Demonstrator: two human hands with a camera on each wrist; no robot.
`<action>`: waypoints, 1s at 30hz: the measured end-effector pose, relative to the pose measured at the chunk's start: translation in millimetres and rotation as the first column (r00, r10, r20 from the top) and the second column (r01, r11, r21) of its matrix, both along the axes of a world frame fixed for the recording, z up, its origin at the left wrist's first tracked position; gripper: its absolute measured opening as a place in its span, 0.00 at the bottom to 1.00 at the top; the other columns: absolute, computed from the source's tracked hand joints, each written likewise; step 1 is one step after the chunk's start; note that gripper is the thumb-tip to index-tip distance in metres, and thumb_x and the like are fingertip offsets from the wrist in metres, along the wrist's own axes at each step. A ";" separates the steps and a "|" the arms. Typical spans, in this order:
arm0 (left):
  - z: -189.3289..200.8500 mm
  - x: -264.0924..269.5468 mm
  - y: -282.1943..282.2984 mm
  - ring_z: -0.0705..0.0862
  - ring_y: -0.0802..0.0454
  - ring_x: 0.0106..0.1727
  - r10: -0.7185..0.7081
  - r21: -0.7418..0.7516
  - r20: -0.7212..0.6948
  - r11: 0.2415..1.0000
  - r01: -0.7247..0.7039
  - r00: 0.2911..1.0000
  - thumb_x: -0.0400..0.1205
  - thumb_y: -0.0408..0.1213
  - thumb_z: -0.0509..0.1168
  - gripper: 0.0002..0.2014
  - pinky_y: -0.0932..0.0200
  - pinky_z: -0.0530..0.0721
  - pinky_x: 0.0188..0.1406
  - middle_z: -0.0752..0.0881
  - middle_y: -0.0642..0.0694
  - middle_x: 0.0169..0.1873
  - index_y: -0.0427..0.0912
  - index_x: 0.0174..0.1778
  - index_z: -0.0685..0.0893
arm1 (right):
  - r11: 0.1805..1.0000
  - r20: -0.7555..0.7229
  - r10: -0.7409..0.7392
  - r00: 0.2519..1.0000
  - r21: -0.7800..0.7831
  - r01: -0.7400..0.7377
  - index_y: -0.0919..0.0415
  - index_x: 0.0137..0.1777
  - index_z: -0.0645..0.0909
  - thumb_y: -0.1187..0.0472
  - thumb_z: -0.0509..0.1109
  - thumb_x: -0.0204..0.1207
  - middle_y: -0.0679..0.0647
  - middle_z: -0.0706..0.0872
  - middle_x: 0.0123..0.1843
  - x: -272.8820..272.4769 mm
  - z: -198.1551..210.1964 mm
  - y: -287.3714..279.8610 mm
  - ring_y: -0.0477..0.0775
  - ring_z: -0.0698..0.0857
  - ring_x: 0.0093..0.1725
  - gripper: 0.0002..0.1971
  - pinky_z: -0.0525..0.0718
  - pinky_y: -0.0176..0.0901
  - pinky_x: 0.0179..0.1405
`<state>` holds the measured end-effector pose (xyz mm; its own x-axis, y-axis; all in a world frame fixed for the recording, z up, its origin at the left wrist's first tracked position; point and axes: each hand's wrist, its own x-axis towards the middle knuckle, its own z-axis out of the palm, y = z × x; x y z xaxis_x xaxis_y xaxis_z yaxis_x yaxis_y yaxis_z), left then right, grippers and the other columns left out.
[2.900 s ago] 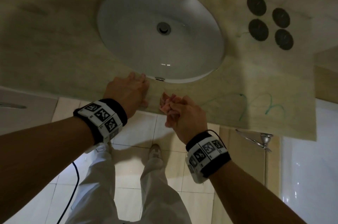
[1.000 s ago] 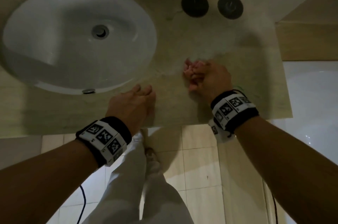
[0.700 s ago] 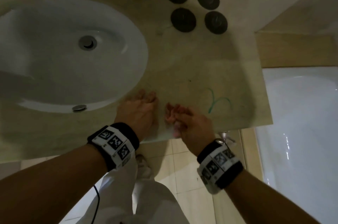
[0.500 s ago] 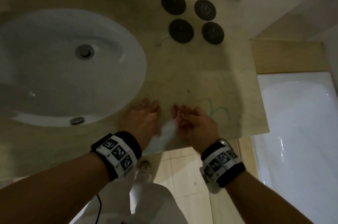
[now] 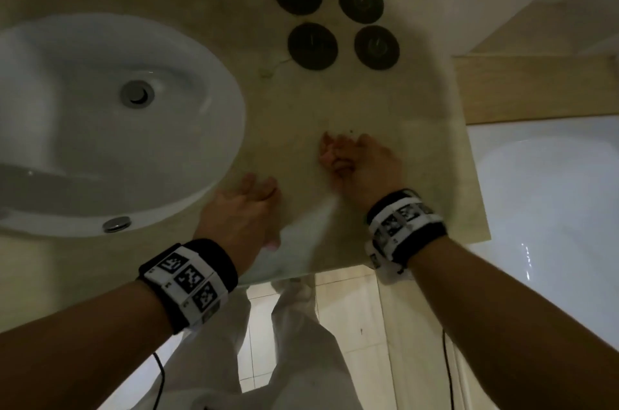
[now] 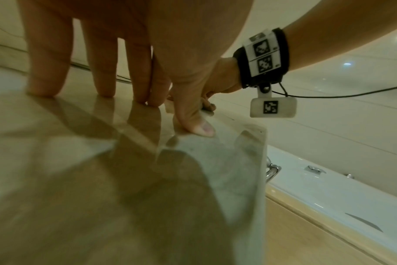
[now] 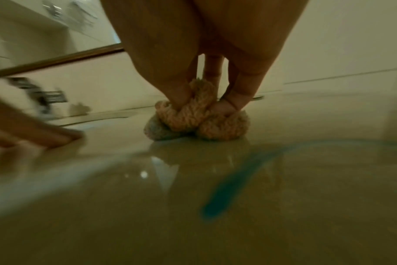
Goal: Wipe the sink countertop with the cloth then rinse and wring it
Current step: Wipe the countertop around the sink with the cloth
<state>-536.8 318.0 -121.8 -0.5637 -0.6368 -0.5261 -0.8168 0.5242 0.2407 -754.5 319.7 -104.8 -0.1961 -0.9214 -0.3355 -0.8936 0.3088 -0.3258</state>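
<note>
My right hand [image 5: 355, 158] grips a bunched orange-pink cloth [image 5: 330, 153] and presses it on the beige marble countertop [image 5: 385, 101], right of the white sink basin [image 5: 100, 128]. In the right wrist view the fingers dig into the fuzzy cloth [image 7: 197, 118], and a blue-green streak [image 7: 233, 182] lies on the wet stone just behind it. My left hand [image 5: 244, 212] rests flat beside the sink rim, fingers straight on the stone; in the left wrist view its fingertips [image 6: 104, 89] and thumb touch the surface.
Several dark round discs [image 5: 335, 24] sit at the back of the counter. A white bathtub [image 5: 549, 208] lies right of the counter edge, with a chrome fitting [image 6: 272, 170]. A sink drain [image 5: 136, 94] and overflow button [image 5: 115, 224] show. Tiled floor and my legs are below.
My right hand has pushed the cloth away from the front edge toward the middle of the counter, over the spot where the green mark showed. The left hand stays planted beside the sink.
</note>
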 end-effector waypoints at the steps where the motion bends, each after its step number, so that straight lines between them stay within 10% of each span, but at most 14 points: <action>1: 1.3 0.4 0.6 0.61 0.47 0.85 0.002 0.001 -0.003 1.000 -0.002 1.000 0.72 0.58 0.72 0.37 0.45 0.76 0.71 0.65 0.58 0.83 0.54 0.78 0.72 | 0.998 0.056 0.067 0.996 0.006 -0.067 0.46 0.57 0.85 0.59 0.70 0.74 0.50 0.83 0.62 10.3 -6.2 6.3 0.55 0.80 0.60 0.14 0.71 0.41 0.49; 6: 5.7 -2.1 5.9 0.74 0.39 0.78 -0.024 -0.051 0.036 0.998 0.026 0.999 0.64 0.55 0.80 0.44 0.43 0.80 0.69 0.75 0.51 0.78 0.51 0.78 0.74 | 0.973 0.131 0.225 0.965 -0.090 -0.215 0.43 0.53 0.86 0.58 0.70 0.71 0.46 0.82 0.61 52.9 -27.0 57.6 0.60 0.84 0.49 0.13 0.85 0.48 0.47; 13: 19.6 -11.9 11.4 0.64 0.47 0.84 0.012 -0.063 0.131 0.998 -0.004 0.991 0.66 0.46 0.79 0.49 0.49 0.84 0.64 0.64 0.57 0.83 0.52 0.83 0.63 | 0.905 -0.054 0.318 0.947 -0.280 -0.320 0.50 0.46 0.87 0.58 0.60 0.73 0.47 0.84 0.52 -11.2 -61.3 73.7 0.51 0.85 0.40 0.12 0.84 0.40 0.42; 16: 18.0 -14.4 13.3 0.65 0.47 0.84 0.019 -0.077 0.171 0.997 -0.006 0.985 0.66 0.48 0.78 0.48 0.47 0.86 0.61 0.66 0.58 0.83 0.53 0.82 0.62 | 0.936 0.546 0.032 0.837 -0.310 0.166 0.60 0.55 0.80 0.68 0.53 0.82 0.47 0.83 0.49 -71.5 -51.0 77.1 0.37 0.82 0.46 0.14 0.79 0.29 0.47; 19: 17.8 -19.8 15.4 0.66 0.45 0.83 0.033 -0.080 0.212 0.997 -0.016 0.977 0.65 0.52 0.78 0.50 0.46 0.88 0.57 0.67 0.56 0.82 0.51 0.82 0.62 | 0.951 0.049 0.003 0.999 -0.309 0.012 0.68 0.53 0.84 0.70 0.70 0.74 0.47 0.85 0.44 -107.0 -22.0 71.2 0.31 0.82 0.43 0.09 0.72 0.16 0.39; 23: 20.1 -32.0 14.7 0.68 0.47 0.81 0.027 -0.079 0.222 0.997 -0.010 0.975 0.57 0.56 0.82 0.57 0.46 0.85 0.60 0.68 0.55 0.81 0.50 0.82 0.64 | 0.981 0.061 -0.123 0.991 -0.142 0.131 0.59 0.54 0.87 0.65 0.72 0.72 0.59 0.84 0.54 -108.0 -10.2 70.1 0.60 0.82 0.52 0.11 0.69 0.34 0.45; 30: 14.6 -88.1 24.8 0.60 0.49 0.86 0.035 -0.072 0.015 0.997 -0.034 0.999 0.72 0.62 0.72 0.45 0.49 0.73 0.74 0.60 0.57 0.85 0.56 0.84 0.61 | 0.998 0.256 0.048 0.966 0.017 -0.054 0.57 0.59 0.85 0.67 0.70 0.71 0.57 0.82 0.63 -63.4 -24.1 113.9 0.61 0.80 0.60 0.16 0.80 0.50 0.57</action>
<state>-624.9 342.8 -107.2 -0.5325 -0.6920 -0.4875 -0.8382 0.5111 0.1900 -817.9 433.6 -128.9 -0.0543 -0.9191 -0.3903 -0.7965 0.2756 -0.5382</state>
